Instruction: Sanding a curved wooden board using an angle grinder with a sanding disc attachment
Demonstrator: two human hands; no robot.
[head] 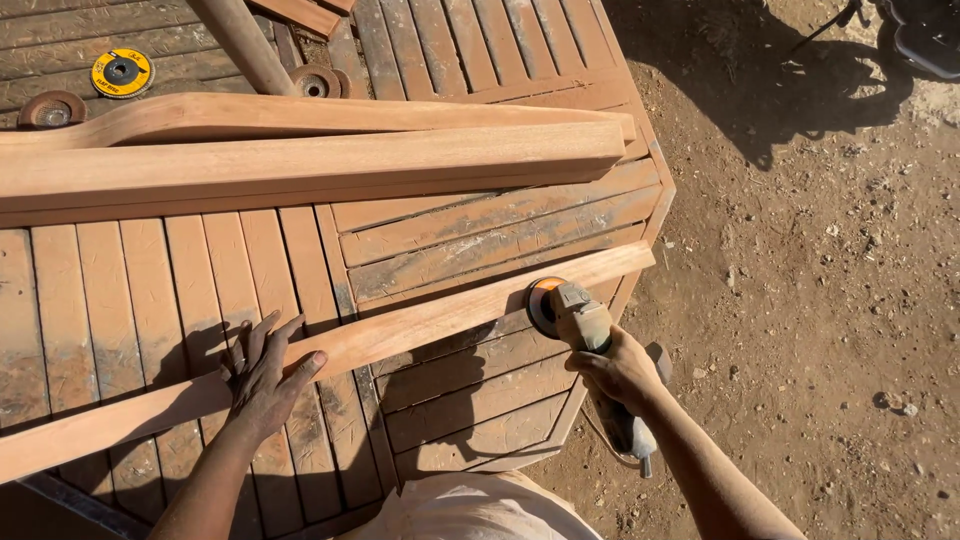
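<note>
The long wooden strip [330, 350] lies diagonally across the slatted wooden bench [480, 390], its far end reaching the bench's right edge. The grinder [590, 345] meets the strip's near edge close to that end, with its orange-backed sanding disc [545, 300] against the wood.

To work this step well, hold the disc at a shallow angle to the edge, use light and even pressure, and move steadily along the grain so that no hollow forms. Keep the strip pinned flat; any rocking will likely leave an uneven edge. Keep the holding hand well apart from the disc.

The left hand [265, 375] presses down on the strip near its middle. Its fingers [255, 340] are spread open and flat, with the thumb laid over the strip's near edge; it clamps by downward pressure, not by a wrapped grip. The left forearm comes up from the lower edge of the view.

The right hand [625, 370] is closed around the grinder body just behind the head. The wrist is extended forward, and the forearm enters from the lower right.

Two thicker planks [310, 160] lie stacked across the far part of the bench. Beyond them rest a yellow disc [121, 72] and two worn discs [50, 110]. Bare dirt ground [820, 300] lies to the right.
</note>
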